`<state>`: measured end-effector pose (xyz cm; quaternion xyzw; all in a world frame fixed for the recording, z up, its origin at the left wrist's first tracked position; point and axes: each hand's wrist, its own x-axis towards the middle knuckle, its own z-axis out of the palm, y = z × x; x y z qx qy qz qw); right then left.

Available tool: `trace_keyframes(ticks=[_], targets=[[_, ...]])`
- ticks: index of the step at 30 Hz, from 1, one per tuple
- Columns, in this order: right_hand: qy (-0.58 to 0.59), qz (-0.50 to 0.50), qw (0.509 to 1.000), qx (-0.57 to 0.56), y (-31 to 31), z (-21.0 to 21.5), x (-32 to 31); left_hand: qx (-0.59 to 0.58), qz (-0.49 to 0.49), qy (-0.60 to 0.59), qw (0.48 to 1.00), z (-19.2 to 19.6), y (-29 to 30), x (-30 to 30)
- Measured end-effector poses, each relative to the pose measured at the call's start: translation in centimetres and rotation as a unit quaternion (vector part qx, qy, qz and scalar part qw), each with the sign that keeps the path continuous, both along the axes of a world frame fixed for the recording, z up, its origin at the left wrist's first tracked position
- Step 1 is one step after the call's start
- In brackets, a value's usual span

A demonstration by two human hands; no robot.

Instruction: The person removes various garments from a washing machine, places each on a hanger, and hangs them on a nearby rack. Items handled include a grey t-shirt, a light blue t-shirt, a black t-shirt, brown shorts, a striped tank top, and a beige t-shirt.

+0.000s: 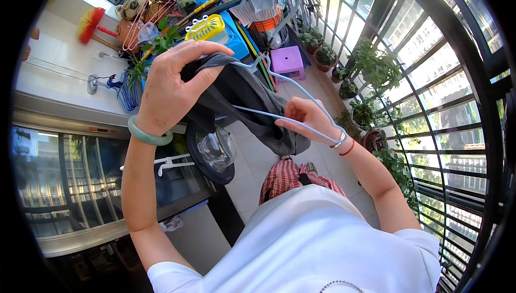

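Up and left of the left grip was a red brush point(92, 25), while the left hand point(180, 75) pinched a dark garment point(244, 99) between thumb and fingers, the cloth drooping below and to the right. Partly inside it, a blue hanger point(293, 81) stretched from beside that grip to the right wrist. The right hand point(305, 118) curled at the garment's edge, its exact hold impossible to tell, with plants point(376, 66) to its right.

Garment point(252, 97): dark grey cloth, creased, its upper part gripped by the left fingers point(209, 47), remainder hanging below them. Hanger point(294, 83): light blue, slim-framed, tilted, partly within the cloth; lower bar crossing at the right fingers point(295, 108).
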<state>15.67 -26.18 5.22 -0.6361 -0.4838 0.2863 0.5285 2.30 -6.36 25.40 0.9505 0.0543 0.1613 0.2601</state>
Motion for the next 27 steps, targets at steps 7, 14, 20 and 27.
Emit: trace_keyframes(ticks=[7,14,20,27], targets=[[0.1,-0.072,0.992,-0.022,-1.3,-2.9,-3.1,-0.01,0.082,-0.055,0.995,0.1,-2.7,-5.5],[0.547,-0.021,0.833,0.084,-0.4,0.4,-1.8,0.006,0.217,-0.088,0.972,-0.8,-4.7,-15.0],[0.199,-0.107,0.958,0.176,3.0,3.6,-4.5,0.176,0.292,-0.144,0.929,-3.0,-5.4,-22.8],[-0.02,-0.124,0.977,0.173,6.4,8.5,-15.2,0.248,0.34,-0.16,0.893,-6.1,-7.5,-30.2]])
